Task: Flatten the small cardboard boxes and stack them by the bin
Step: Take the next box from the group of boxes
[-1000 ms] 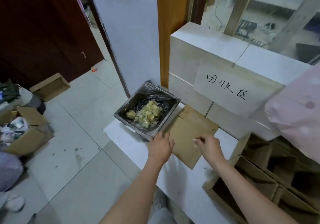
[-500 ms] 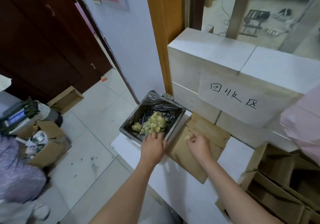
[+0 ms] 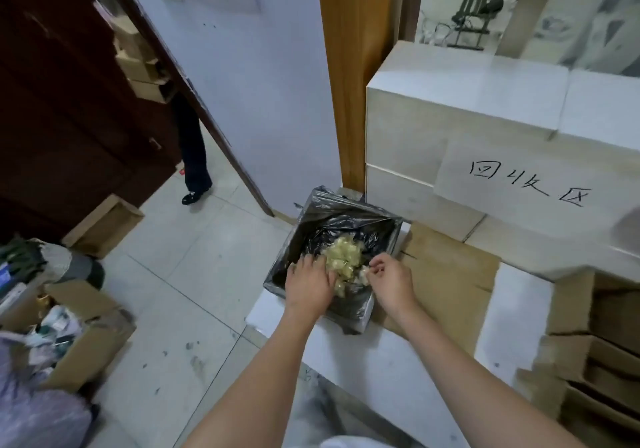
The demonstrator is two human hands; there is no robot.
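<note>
Flattened cardboard (image 3: 446, 285) lies on the white desk (image 3: 374, 361) just beside the bin (image 3: 346, 236), tucked against the labelled white blocks (image 3: 450, 156). A second ago both hands rested at its near edge; half a second ago they were sliding toward the bin; now they are off the cardboard altogether and over the bin's black liner. The left hand (image 3: 308, 283) spreads flat, fingers straight, on the yellowish scraps (image 3: 344, 257). The right hand (image 3: 389, 281) hangs curled above the near rim; whether it pinches a scrap I cannot tell. By my reading, this piece is placed, and the open boxes (image 3: 595, 340) at right remain unflattened.
</note>
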